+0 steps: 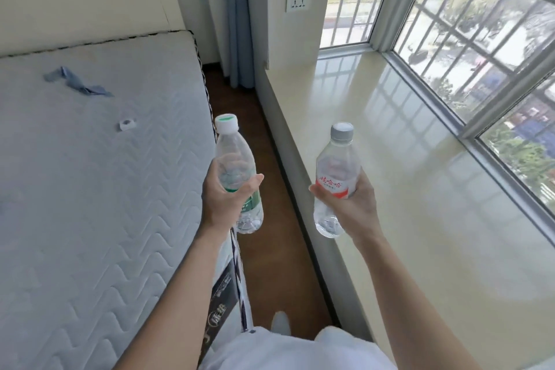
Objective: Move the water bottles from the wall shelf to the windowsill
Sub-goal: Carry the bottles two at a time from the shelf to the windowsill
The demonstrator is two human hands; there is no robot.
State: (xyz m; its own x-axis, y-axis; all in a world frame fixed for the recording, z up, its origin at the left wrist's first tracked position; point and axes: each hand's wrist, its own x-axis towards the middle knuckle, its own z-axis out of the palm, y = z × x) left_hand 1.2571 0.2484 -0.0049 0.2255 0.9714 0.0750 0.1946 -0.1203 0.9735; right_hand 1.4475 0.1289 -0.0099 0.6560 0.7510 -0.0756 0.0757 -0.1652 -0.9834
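My left hand (223,200) grips a clear water bottle with a green label and a white cap (232,156), held upright over the narrow strip of floor beside the bed. My right hand (353,204) grips a second clear bottle with a red-and-white label and a grey cap (335,170), held upright above the near edge of the windowsill (420,189). The wide, glossy cream windowsill runs along the right under the window. The wall shelf is out of view.
A bare quilted mattress (90,174) fills the left side, with a blue cloth strip (76,82) and a small white object (126,124) on it. Brown floor (270,249) runs between bed and sill. A barred window (480,54), a blue curtain (238,24) and a wall socket (298,3) lie ahead.
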